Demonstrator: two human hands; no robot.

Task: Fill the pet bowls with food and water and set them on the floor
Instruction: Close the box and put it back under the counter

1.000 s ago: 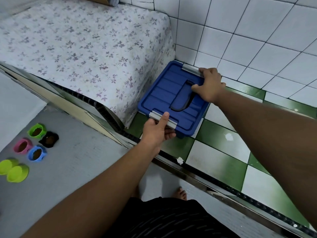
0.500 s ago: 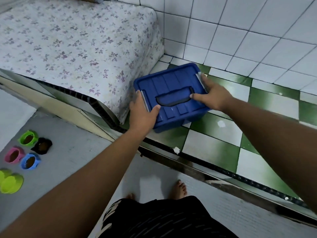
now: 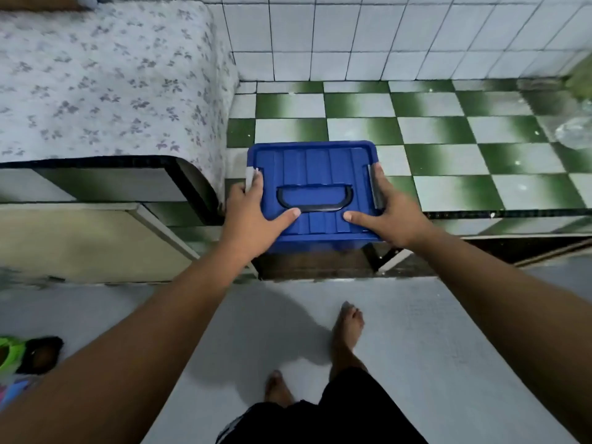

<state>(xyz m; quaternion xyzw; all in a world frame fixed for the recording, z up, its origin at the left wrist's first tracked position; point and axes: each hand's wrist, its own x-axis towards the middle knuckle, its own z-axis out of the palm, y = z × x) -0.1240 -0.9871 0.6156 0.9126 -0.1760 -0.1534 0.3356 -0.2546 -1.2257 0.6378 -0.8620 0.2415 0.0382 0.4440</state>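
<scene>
A blue lidded plastic box (image 3: 315, 169) with a black fold-down handle and grey side clips is held in the air over the doorway threshold. My left hand (image 3: 253, 213) grips its left side, thumb lying on the lid. My right hand (image 3: 384, 216) grips the right side the same way. At the far left edge, on the grey floor, a green pet bowl (image 3: 8, 354) and a black pet bowl (image 3: 41, 354) show brown food inside; my left forearm partly hides the other bowls.
A bed with a floral sheet (image 3: 105, 78) fills the upper left. Green and white checked floor tiles (image 3: 448, 129) lie beyond the dark door track (image 3: 512, 216). White wall tiles rise behind. My bare feet (image 3: 347, 328) stand on the grey floor.
Both hands lifted the blue box off the checked floor beside the bed and brought it toward me over the threshold. The view swung so the bowls slid to the lower left edge.
</scene>
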